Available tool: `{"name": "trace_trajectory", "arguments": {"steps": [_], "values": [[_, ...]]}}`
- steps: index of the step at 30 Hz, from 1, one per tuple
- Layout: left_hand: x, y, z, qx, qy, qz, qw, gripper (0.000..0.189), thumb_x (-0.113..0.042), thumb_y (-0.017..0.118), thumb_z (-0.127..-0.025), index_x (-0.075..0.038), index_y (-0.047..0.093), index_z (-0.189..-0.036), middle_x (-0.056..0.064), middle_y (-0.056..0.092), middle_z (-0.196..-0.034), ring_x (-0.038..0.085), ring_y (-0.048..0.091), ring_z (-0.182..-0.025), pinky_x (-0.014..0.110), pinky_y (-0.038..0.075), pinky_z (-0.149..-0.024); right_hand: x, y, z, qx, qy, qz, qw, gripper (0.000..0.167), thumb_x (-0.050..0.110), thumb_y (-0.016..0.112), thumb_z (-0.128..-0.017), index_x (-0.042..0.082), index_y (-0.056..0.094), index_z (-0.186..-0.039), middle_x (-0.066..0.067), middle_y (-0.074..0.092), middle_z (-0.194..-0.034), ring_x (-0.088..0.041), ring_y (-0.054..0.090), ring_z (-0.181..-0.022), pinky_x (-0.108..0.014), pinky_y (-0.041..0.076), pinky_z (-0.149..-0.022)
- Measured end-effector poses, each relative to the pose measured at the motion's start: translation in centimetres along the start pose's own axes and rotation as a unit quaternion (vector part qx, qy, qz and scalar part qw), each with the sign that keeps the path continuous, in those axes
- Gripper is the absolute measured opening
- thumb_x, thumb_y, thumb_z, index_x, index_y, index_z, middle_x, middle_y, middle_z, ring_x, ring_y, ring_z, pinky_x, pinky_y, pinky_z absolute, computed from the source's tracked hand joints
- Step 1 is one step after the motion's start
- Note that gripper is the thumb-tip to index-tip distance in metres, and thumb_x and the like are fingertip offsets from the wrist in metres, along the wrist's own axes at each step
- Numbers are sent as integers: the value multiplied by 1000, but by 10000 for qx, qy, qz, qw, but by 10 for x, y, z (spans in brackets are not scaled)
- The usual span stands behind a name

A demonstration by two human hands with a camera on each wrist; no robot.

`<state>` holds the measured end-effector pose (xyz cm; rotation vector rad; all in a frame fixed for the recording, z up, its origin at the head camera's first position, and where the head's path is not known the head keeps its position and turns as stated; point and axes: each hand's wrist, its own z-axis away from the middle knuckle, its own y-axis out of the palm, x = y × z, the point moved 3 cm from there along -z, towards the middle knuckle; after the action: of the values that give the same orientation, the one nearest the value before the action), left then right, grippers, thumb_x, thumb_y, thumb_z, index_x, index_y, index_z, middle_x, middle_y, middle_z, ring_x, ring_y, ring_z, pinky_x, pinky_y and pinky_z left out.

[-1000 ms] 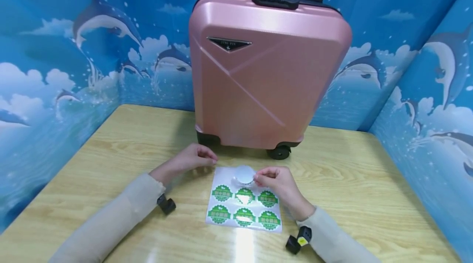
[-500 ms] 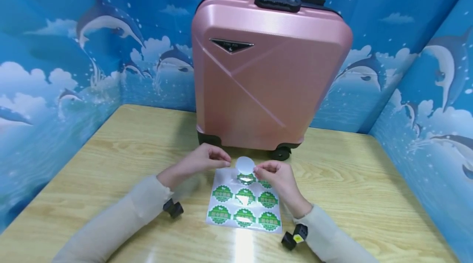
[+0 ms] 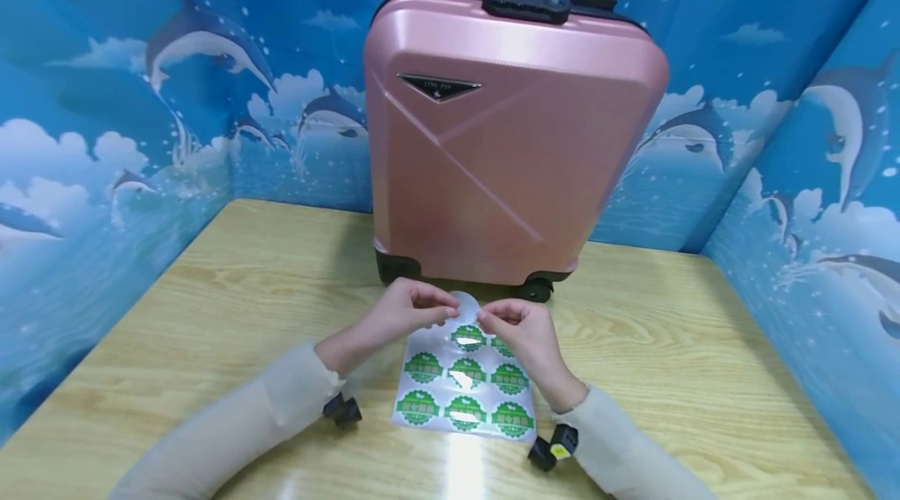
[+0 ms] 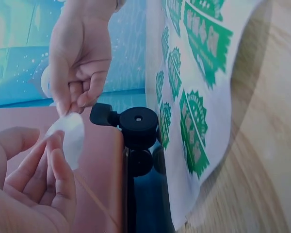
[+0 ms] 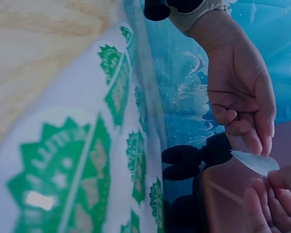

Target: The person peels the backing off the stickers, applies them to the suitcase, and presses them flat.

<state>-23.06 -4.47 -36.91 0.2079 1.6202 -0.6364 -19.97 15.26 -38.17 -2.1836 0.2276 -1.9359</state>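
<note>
A round sticker (image 3: 466, 301), its pale back facing the head camera, is raised over the far edge of the sticker sheet (image 3: 423, 340). My left hand (image 3: 406, 312) pinches its left edge between thumb and fingertips. Opposite, my right hand (image 3: 527, 334) pinches the right edge. The left wrist view shows the sticker (image 4: 74, 141) stretched between both sets of fingertips; from the right wrist it appears nearly edge-on and slightly curved. Several green scalloped labels (image 3: 466, 375) with lettering remain on the glossy white sheet, which lies on the table below the hands.
Behind the hands a pink hard-shell suitcase (image 3: 492, 172) stands upright on the wooden table (image 3: 232, 305), its black wheel (image 3: 537, 290) close to the sheet. A blue dolphin-print curtain (image 3: 302, 31) encloses the back and sides.
The right hand has lifted the sticker up and away from the sheet, uncovering labels beneath. My left hand has moved right, from beside the sheet, and taken the sticker's other edge.
</note>
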Motion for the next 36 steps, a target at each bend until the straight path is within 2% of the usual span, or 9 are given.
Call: {"name": "trace_trajectory", "arguments": {"steps": [2, 5, 6, 9, 11, 15, 20, 28, 36], "values": [[0, 1, -1, -95, -37, 8, 9999, 20, -22, 69, -87, -10, 73, -102, 3, 71, -95, 28, 61, -82, 45, 51, -75, 1, 1, -1, -26, -3, 44, 10000, 12, 12, 71, -85, 1, 71, -89, -10, 70, -81, -18, 66, -73, -31, 55, -71], [-1, 3, -3, -243, -37, 6, 9997, 20, -22, 69, -87, -11, 72, -104, 1, 71, -95, 23, 63, -81, 45, 52, -75, 4, 1, -2, -55, -54, 83, 9999, 13, 12, 71, -85, 1, 71, -88, -10, 70, -81, -18, 66, -73, -27, 54, -69], [-2, 4, -4, -285, -39, 27, 9996, 20, -21, 69, -87, -11, 72, -104, 1, 71, -95, 21, 63, -81, 45, 52, -76, 5, 1, -2, -64, -128, 96, 9999, 12, 12, 71, -84, 1, 72, -88, -11, 70, -80, -21, 67, -73, -27, 54, -68], [-3, 5, -5, -377, -36, 77, 9993, 20, -18, 68, -87, -11, 71, -106, 2, 71, -97, 15, 65, -82, 40, 53, -75, 8, 2, -2, -131, -514, 283, 9982, 11, 12, 72, -84, 1, 72, -86, -10, 70, -78, -23, 66, -70, -24, 53, -63], [-3, 5, -6, -437, -33, 94, 9990, 20, -18, 68, -88, -10, 71, -106, 3, 71, -97, 16, 65, -82, 36, 53, -74, 10, 3, -2, -187, -852, 482, 9950, 11, 12, 72, -83, 2, 72, -86, -9, 70, -78, -20, 64, -67, -23, 51, -60], [-1, 5, -6, -558, -66, 114, 9984, 18, -20, 69, -87, -10, 72, -102, 2, 70, -92, 20, 64, -79, 34, 52, -72, 12, 6, 0, -301, -1442, 873, 9852, 8, 12, 73, -82, 4, 73, -84, -5, 70, -76, -10, 59, -62, -23, 51, -57], [0, 8, -9, -705, -11, 122, 9974, 17, -21, 70, -86, -7, 71, -96, 3, 69, -88, 16, 63, -73, 35, 53, -70, 14, 12, 2, -353, -1934, 1204, 9731, 5, 8, 73, -81, 3, 73, -83, -5, 70, -75, -9, 62, -62, -22, 52, -57], [4, 11, -10, -817, -82, 244, 9963, 19, -21, 70, -86, -4, 69, -92, 5, 68, -81, 20, 63, -71, 44, 52, -71, 16, 19, 3, -236, -2265, 1430, 9632, 4, 3, 72, -81, 4, 73, -85, -3, 70, -76, -9, 64, -66, -23, 54, -62], [7, 12, -10, -822, -31, 259, 9963, 16, -18, 69, -86, -3, 70, -93, 5, 69, -81, 15, 61, -69, 44, 52, -71, 17, 21, 3, -193, -2471, 1577, 9559, 4, 2, 71, -81, 3, 73, -85, -4, 71, -78, -10, 65, -68, -22, 54, -64]]}}
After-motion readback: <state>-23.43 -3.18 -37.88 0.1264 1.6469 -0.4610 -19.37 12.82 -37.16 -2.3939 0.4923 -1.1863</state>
